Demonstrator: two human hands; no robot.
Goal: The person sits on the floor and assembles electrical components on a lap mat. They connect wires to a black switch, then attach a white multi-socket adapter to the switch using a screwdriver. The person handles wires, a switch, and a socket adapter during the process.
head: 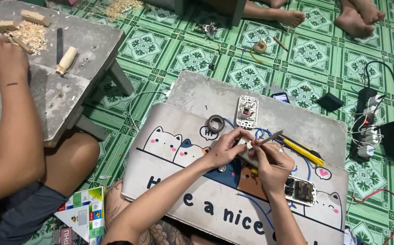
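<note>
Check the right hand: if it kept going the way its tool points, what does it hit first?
The right hand holds a slim tool pointing up-left. Its tip already looks to meet the small white part pinched in the left hand. Depth is unclear, so contact isn't certain.

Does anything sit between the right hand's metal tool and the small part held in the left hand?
Nothing visible does. The left hand grips the small pale part, and the metal tool held by the right hand points straight at it.
</note>
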